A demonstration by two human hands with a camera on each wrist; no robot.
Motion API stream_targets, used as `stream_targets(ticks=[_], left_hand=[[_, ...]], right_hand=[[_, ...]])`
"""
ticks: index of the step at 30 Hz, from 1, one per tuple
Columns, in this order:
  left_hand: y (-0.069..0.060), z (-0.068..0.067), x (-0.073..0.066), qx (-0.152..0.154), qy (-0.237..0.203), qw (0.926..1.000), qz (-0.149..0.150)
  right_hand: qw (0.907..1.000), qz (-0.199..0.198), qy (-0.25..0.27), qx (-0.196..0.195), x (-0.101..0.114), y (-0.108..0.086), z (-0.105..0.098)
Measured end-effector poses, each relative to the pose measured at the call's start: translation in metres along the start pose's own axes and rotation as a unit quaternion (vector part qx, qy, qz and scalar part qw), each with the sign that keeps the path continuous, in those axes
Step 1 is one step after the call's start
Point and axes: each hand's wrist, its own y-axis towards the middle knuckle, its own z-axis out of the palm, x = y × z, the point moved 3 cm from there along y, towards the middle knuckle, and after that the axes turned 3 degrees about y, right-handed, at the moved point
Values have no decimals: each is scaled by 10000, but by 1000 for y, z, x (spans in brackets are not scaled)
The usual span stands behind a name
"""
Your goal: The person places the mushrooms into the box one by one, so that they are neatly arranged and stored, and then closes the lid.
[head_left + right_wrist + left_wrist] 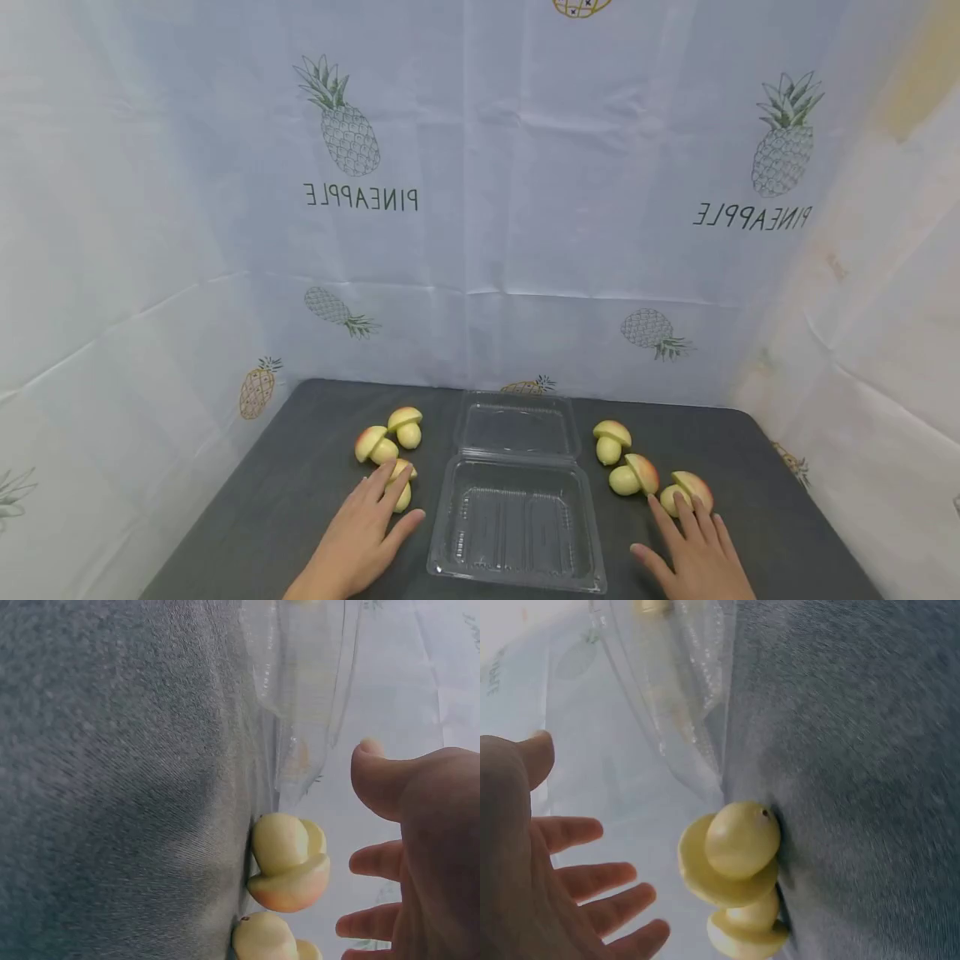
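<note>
Yellow mushroom-shaped pieces with reddish caps lie in two groups. In the head view my left hand (358, 535) has its fingers spread over the nearest left piece (402, 497), partly hiding it; the left wrist view shows a gap between the fingers and the pieces (742, 841). My right hand (699, 557) is spread at the near edge of the rightmost piece (694, 487); in the right wrist view its fingers stand apart from the pieces (289, 886). Neither hand holds anything. Between the hands a clear plastic container (514, 527) lies with its lid (517, 425) folded back.
A dark grey table (300, 467) carries everything. White cloth (525, 208) printed with pineapples hangs behind the table and along both sides. Two more left pieces (406, 427) (376, 446) and two more right pieces (611, 442) (635, 476) lie farther back.
</note>
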Motion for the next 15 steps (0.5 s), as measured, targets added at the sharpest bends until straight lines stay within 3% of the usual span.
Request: stream_targets(ticks=[5,8,15], left_hand=[[2,2,-1,189,-592,9973,-388],[4,5,-2,193,-823,9950,-524],[12,10,-10,68,-1148,9929,-303]], right_hand=[[9974,-416,-222,-549,3,3,-7],[9964,-485,-261,-648,5,6,-12],[9981,-301,-134,-511,4,9,-18]])
